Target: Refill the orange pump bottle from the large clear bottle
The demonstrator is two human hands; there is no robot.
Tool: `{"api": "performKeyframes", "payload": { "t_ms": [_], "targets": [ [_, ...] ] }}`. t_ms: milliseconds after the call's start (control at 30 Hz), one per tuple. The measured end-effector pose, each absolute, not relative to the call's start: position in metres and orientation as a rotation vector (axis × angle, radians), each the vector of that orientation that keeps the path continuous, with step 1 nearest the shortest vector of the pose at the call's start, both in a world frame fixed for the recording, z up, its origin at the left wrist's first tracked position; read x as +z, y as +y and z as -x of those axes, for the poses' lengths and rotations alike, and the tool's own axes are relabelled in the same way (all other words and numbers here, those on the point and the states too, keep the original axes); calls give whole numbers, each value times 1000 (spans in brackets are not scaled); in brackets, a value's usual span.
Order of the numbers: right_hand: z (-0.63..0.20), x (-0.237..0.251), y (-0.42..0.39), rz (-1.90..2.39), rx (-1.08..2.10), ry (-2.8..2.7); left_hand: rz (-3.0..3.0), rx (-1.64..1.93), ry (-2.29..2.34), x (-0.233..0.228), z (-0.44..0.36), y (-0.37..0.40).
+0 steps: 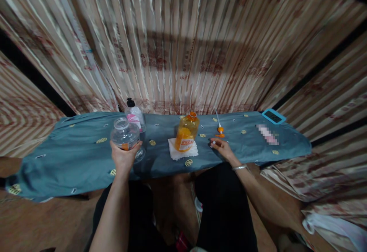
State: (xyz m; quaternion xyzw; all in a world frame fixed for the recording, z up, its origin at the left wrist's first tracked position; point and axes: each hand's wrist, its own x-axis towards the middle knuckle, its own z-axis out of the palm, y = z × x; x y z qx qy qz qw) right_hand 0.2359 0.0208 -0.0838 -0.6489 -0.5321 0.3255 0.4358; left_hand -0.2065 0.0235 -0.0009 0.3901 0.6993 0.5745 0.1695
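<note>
Table (pixel 71 156): covered in blue cloth.
Orange bottle (pixel 186 131): uncapped, centre, standing on white napkin (pixel 183 151).
Clear jar (pixel 125 134): left, lifted off the cloth, gripped by left hand (pixel 124 156).
Right hand (pixel 222 147): released, fingertips on cloth, near pump cap (pixel 220 129).

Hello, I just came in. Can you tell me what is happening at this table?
A person sits at a low table covered with a blue cloth. The left hand grips a clear jar with no lid, lifted slightly off the cloth. The right hand rests on the cloth, fingertips close to an orange pump nozzle lying loose. Between the hands an open orange bottle stands on a white napkin. A black-capped bottle stands behind the jar.
</note>
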Motion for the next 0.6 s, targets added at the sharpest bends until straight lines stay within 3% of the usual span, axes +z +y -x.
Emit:
{"api": "performKeyframes", "payload": {
  "t_ms": [267,600],
  "targets": [
    [-253,-87,6,1728,806,-1285,-1109,1677,1933,-4,207,24],
    [-221,-47,-51,1777,611,-1321,-1171,1768,1806,-15,208,21]
  ]
}}
